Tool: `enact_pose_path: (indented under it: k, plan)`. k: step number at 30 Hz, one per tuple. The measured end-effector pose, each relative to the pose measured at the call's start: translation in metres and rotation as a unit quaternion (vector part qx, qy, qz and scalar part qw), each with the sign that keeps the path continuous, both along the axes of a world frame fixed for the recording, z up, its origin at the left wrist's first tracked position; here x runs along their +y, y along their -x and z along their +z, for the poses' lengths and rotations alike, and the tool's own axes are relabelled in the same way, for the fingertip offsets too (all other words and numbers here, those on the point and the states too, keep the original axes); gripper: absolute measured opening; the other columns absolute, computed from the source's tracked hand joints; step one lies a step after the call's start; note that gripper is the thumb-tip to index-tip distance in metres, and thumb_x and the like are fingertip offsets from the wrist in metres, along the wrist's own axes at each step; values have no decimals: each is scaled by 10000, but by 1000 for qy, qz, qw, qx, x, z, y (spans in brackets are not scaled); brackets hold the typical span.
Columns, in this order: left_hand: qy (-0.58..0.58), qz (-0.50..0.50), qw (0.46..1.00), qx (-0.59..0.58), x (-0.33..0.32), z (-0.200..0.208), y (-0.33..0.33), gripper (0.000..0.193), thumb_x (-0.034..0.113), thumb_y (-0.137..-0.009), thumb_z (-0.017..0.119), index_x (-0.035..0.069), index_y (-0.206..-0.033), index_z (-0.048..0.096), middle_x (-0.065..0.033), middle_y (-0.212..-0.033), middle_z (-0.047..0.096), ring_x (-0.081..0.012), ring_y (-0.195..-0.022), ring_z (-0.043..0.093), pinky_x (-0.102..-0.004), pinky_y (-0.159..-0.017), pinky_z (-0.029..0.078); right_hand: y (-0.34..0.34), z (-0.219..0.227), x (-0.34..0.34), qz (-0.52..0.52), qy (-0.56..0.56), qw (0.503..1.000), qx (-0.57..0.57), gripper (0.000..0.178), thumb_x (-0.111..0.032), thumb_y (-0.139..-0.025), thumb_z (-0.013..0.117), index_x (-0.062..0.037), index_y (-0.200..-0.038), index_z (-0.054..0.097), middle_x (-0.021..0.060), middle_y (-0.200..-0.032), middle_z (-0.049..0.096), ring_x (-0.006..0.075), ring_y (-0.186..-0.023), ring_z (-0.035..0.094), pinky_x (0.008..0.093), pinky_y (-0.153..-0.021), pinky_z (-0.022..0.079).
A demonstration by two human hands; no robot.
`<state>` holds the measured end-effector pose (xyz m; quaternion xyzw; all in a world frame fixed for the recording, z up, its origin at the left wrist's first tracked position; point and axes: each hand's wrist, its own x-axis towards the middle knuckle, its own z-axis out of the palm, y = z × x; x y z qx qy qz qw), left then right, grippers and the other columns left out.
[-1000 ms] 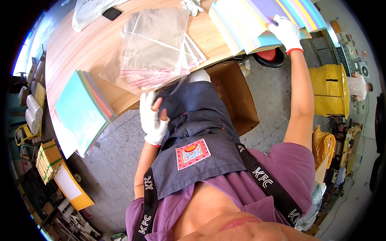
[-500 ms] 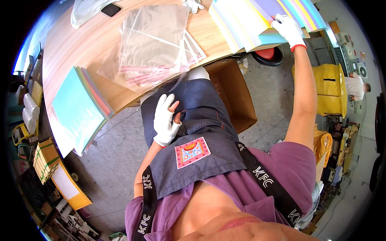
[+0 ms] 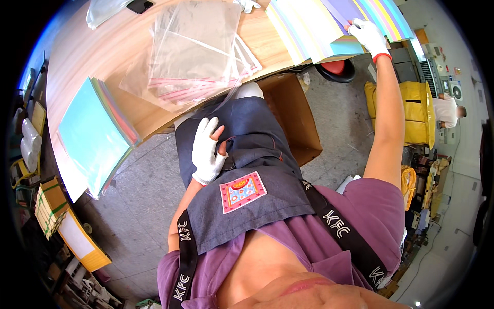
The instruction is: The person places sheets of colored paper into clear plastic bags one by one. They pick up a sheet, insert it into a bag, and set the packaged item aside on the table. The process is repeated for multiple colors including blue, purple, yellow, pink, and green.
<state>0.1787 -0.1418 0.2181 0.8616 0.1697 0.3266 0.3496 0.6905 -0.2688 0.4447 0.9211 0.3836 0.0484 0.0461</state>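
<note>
My right hand (image 3: 368, 36), in a white glove with bare thumb and fingertip, reaches to the stacked coloured paper at the far right. Its fingertips are closed on the near edge of a purple sheet of paper (image 3: 343, 11). Yellow, white and blue sheets (image 3: 303, 31) fan out beside it. My left hand (image 3: 207, 152), gloved the same way, hovers over my lap with fingers apart and nothing in it. Clear plastic bags (image 3: 195, 46) with pink-striped edges lie overlapping on the table, beyond the left hand. A light-blue-topped pack of coloured sheets (image 3: 92, 134) sits at the table's left.
The wooden table (image 3: 121, 46) curves across the front. A black phone (image 3: 139, 6) and a white glove (image 3: 248, 5) lie at its far side. Below stand an open cardboard box (image 3: 296, 118) and a red-and-black stool (image 3: 335, 69). Another person (image 3: 447, 110) is at the far right, past a yellow bag (image 3: 414, 113).
The whole view has shifted slightly. The purple sheet's edge stands a little apart from the stack at my right fingertips. My left hand keeps its place over my lap.
</note>
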Motion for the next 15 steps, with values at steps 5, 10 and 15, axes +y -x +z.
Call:
enact_pose_path:
  k: [5,10,15]
  plan:
    - [4,13,1000,-7,1,-1,2,422,-2,-757,678,26,-1177,676,-129,-1363,569,-361,-1306,494,-406,-1067,404,12,2,4,-3,27,999,-47,463,-436,-859,613,-66,-1134,665,130,-1139,688,325,-1047,641,397,-899,477]
    - [8,3,1000,5,2,0,3,420,-14,-777,648,-32,-1197,646,-160,-1369,556,-367,-1323,472,-415,-1080,392,24,1,8,-5,31,996,-84,527,-479,-834,624,-80,-1177,646,152,-1160,679,335,-1047,644,405,-888,484]
    - [6,14,1000,-3,1,-5,2,425,7,-766,675,20,-1191,667,-135,-1369,560,-366,-1307,488,-409,-1063,406,20,-1,8,22,44,993,-111,537,-477,-839,609,-103,-1225,608,162,-1165,675,342,-1036,647,413,-871,492]
